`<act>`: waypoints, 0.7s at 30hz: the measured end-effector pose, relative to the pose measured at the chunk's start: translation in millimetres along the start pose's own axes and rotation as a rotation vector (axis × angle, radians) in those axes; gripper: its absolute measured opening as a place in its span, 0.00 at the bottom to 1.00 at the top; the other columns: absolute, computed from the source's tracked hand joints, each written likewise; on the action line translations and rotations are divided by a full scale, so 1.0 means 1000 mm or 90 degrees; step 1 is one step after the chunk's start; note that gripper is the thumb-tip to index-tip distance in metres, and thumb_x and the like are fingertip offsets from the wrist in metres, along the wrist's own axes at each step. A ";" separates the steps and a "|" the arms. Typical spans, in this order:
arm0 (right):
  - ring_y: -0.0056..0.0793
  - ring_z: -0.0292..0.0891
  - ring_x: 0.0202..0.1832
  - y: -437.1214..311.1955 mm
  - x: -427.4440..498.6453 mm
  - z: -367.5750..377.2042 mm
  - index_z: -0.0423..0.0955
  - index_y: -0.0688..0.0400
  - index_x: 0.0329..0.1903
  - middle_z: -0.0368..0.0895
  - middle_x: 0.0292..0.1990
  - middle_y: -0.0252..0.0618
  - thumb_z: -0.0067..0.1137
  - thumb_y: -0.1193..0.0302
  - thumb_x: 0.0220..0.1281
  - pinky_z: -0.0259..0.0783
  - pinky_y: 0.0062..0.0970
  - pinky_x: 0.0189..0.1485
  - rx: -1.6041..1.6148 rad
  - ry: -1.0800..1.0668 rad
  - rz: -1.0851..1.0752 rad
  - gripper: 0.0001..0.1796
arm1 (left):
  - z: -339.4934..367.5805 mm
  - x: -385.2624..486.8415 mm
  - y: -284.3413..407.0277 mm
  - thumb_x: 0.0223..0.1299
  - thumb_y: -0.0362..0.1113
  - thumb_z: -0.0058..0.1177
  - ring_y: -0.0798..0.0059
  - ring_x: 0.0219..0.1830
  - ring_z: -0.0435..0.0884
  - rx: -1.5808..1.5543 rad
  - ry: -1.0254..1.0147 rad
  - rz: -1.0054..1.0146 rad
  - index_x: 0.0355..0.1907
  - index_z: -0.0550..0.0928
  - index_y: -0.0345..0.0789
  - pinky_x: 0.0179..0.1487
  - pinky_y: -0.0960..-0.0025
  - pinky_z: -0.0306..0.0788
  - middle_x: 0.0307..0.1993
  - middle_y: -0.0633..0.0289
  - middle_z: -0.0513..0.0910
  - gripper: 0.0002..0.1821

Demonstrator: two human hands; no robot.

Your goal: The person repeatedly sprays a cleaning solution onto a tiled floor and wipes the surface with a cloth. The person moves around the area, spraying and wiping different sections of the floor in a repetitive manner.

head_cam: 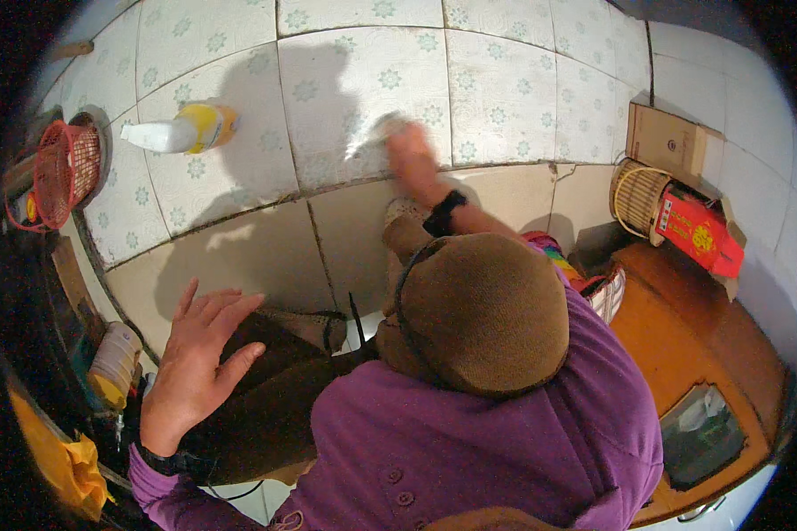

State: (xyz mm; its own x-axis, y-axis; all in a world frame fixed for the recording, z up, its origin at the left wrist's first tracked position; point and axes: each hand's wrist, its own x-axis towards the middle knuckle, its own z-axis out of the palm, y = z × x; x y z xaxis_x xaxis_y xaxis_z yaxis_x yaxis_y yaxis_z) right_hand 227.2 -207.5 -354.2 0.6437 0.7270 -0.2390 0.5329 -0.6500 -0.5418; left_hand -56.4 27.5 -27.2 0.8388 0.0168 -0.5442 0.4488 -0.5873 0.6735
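My right hand (412, 159), blurred by motion, is pressed low on the flower-patterned tiles (498, 86). Its fingers close on a greyish thing (386, 125), too blurred to name, with a bright white patch beside it on the tile. My left hand (202, 362) holds nothing; its fingers are spread above my dark trouser leg (272, 391). Left of the right hand, a white plastic bottle (179, 129) with a yellow label stands on the patterned tiles. My brown-trousered knee (485, 312) rises between my arms, and part of a patterned shoe (405, 211) shows beyond it.
A red plastic basket (73, 169) is at far left, above a ribbed container (116, 355) and yellow material (83, 464). On the right are a cardboard box (664, 139), a bamboo basket (627, 199), a red box (697, 232) and a brown wooden surface (671, 325).
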 end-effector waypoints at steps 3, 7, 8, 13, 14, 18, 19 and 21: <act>0.51 0.76 0.45 -0.029 -0.019 0.036 0.74 0.54 0.57 0.76 0.43 0.52 0.56 0.63 0.69 0.75 0.45 0.45 0.038 -0.151 -0.056 0.17 | 0.001 0.002 -0.001 0.62 0.37 0.62 0.51 0.63 0.74 0.006 0.007 0.001 0.63 0.76 0.36 0.77 0.42 0.51 0.56 0.50 0.78 0.26; 0.49 0.76 0.47 0.036 0.023 -0.017 0.77 0.55 0.54 0.77 0.45 0.49 0.51 0.67 0.71 0.74 0.49 0.48 -0.217 0.019 -0.137 0.14 | -0.002 0.001 -0.003 0.62 0.37 0.62 0.51 0.63 0.74 0.014 0.018 -0.014 0.62 0.76 0.36 0.77 0.42 0.51 0.56 0.50 0.78 0.26; 0.47 0.76 0.43 0.060 0.042 -0.040 0.78 0.54 0.54 0.77 0.43 0.49 0.53 0.68 0.69 0.75 0.48 0.42 -0.254 0.112 -0.066 0.13 | -0.002 -0.001 -0.003 0.62 0.37 0.62 0.51 0.63 0.74 0.007 0.028 -0.019 0.62 0.76 0.36 0.77 0.42 0.52 0.56 0.50 0.78 0.26; 0.52 0.73 0.43 0.092 0.088 -0.097 0.79 0.58 0.45 0.75 0.40 0.54 0.54 0.71 0.65 0.73 0.48 0.41 -0.273 0.346 0.145 0.10 | 0.003 -0.005 0.002 0.62 0.37 0.62 0.50 0.63 0.74 0.003 0.004 -0.036 0.61 0.77 0.35 0.76 0.42 0.52 0.55 0.50 0.79 0.24; 0.53 0.73 0.45 0.076 0.082 -0.084 0.78 0.60 0.44 0.75 0.42 0.55 0.52 0.70 0.67 0.73 0.49 0.44 -0.279 0.285 0.104 0.10 | 0.003 -0.004 0.003 0.63 0.37 0.62 0.50 0.63 0.74 0.008 -0.007 -0.036 0.61 0.77 0.35 0.76 0.42 0.52 0.55 0.50 0.79 0.24; 0.52 0.75 0.55 0.016 0.029 -0.012 0.75 0.56 0.59 0.77 0.49 0.55 0.53 0.69 0.69 0.76 0.42 0.50 -0.216 0.031 -0.231 0.17 | 0.000 0.001 0.003 0.62 0.37 0.62 0.49 0.63 0.74 -0.005 -0.002 -0.031 0.61 0.77 0.35 0.76 0.42 0.52 0.55 0.50 0.79 0.25; 0.51 0.76 0.53 0.014 0.025 -0.006 0.78 0.54 0.56 0.78 0.49 0.53 0.55 0.68 0.66 0.77 0.43 0.46 -0.138 0.018 -0.309 0.17 | 0.000 0.002 0.002 0.62 0.37 0.62 0.49 0.63 0.74 -0.002 0.000 -0.034 0.61 0.77 0.35 0.76 0.42 0.52 0.55 0.50 0.79 0.25; 0.51 0.77 0.48 0.032 0.026 -0.018 0.80 0.55 0.52 0.78 0.47 0.51 0.57 0.69 0.64 0.77 0.43 0.40 -0.114 0.074 -0.336 0.15 | -0.002 0.004 -0.001 0.62 0.38 0.62 0.49 0.62 0.74 -0.001 0.010 -0.038 0.61 0.77 0.34 0.76 0.42 0.52 0.55 0.49 0.79 0.25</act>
State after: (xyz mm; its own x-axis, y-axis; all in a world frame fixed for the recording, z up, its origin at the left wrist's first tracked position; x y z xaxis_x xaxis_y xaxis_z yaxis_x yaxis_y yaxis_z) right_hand 271.2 -213.3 -363.2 0.3156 0.9410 0.1221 0.8770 -0.2402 -0.4161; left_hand -52.5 29.8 -29.3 0.8149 0.0648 -0.5760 0.4992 -0.5837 0.6404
